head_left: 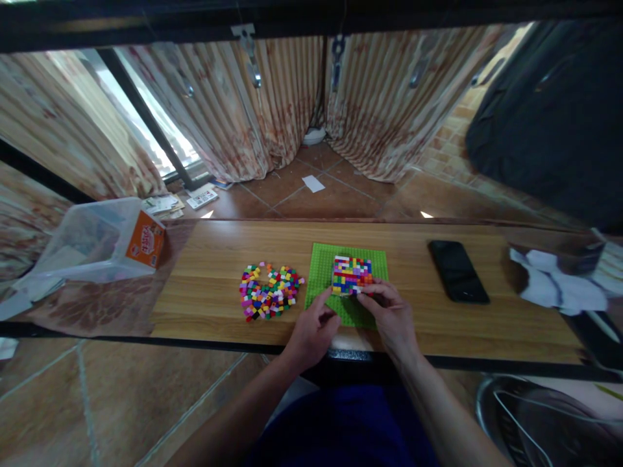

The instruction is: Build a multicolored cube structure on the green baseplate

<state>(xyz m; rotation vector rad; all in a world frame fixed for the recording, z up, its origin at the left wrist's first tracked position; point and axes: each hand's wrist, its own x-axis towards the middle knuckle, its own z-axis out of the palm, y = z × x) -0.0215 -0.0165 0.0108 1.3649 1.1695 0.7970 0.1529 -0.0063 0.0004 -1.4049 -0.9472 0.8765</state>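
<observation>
One multicoloured rectangular block of plastic bricks (350,272) sits on the green square studded baseplate (320,267). Fingers narrowed, the right hand (395,318) is at its near right corner, the left hand (311,329) at its near left; their grip I cannot tell. Uneven pressing could pop bricks off; a leftward knock could scatter the loose multicoloured cubes (270,295) on the brown wood-grain tabletop (195,285). Farther left, the clear plastic box (145,240) has indistinct contents.

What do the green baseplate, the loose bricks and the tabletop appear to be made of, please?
Green baseplate: probably matt plastic, given its even colour and stud grid. Loose bricks: likely smooth plastic, solidly coloured. Tabletop: satin-looking wood or wood-effect laminate; grain shows, but cannot settle which.
</observation>
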